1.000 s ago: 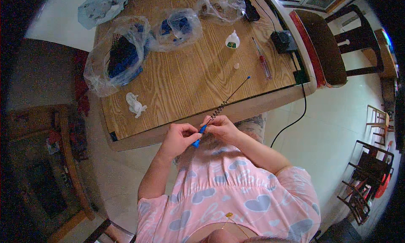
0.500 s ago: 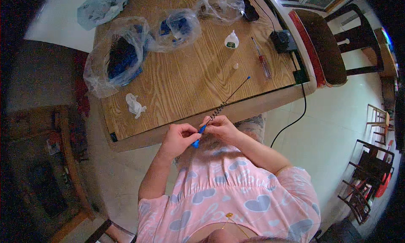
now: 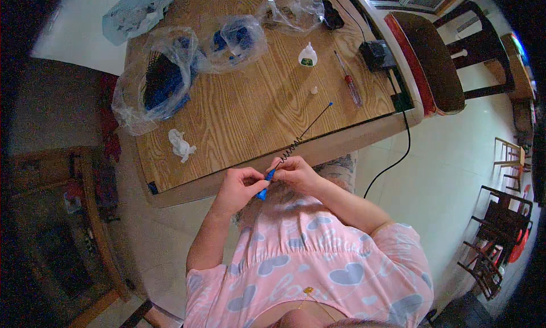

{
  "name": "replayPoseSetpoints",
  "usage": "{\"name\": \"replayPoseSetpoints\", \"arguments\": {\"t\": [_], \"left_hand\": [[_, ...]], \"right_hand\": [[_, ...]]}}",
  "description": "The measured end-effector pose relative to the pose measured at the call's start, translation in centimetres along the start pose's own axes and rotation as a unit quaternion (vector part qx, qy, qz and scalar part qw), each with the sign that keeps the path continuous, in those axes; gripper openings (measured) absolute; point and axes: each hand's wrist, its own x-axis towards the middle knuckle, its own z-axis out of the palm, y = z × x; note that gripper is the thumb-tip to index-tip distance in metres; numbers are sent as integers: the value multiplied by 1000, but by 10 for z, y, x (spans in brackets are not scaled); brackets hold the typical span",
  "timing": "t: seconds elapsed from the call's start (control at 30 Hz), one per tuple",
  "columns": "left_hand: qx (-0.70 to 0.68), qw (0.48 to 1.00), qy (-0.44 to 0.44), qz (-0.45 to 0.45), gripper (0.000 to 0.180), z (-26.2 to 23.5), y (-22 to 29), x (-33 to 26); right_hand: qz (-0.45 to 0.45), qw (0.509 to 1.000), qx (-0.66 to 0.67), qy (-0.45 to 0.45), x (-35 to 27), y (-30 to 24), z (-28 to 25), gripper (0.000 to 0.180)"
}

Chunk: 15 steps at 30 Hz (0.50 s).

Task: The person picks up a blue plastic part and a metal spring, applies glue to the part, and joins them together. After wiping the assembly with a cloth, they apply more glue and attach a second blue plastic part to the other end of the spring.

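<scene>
Just in front of the table's near edge, my left hand (image 3: 239, 186) pinches a small blue plastic piece (image 3: 261, 195) between thumb and fingers. My right hand (image 3: 300, 174) is closed on the near end of a thin black coiled wire (image 3: 292, 147), right where it meets the blue piece. From the coil a straight stretch runs out over the table and ends in a small blue tip (image 3: 330, 104). How the wire joins the blue piece is partly hidden by my fingers.
On the wooden table (image 3: 244, 112) stand a white squeeze bottle (image 3: 307, 56) and a small white cap (image 3: 314, 90), with a red-handled screwdriver (image 3: 352, 90) nearby. Clear bags (image 3: 128, 109) with blue and black parts lie at the left. A crumpled tissue (image 3: 181, 146) and a black power adapter (image 3: 376, 55) flank them.
The view has shifted slightly, so the table's things sit a little further left. Both hands keep the same grips on the blue piece and the coiled wire.
</scene>
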Motion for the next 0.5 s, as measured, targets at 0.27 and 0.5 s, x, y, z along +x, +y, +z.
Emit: {"name": "replayPoseSetpoints", "arguments": {"t": [0.27, 0.5], "left_hand": [[22, 999, 18, 35, 10, 2, 3, -2], [28, 999, 9, 14, 10, 1, 7, -3]], "right_hand": [[25, 1000, 4, -6, -1, -10, 4, 15], [24, 999, 35, -3, -1, -6, 3, 13]]}}
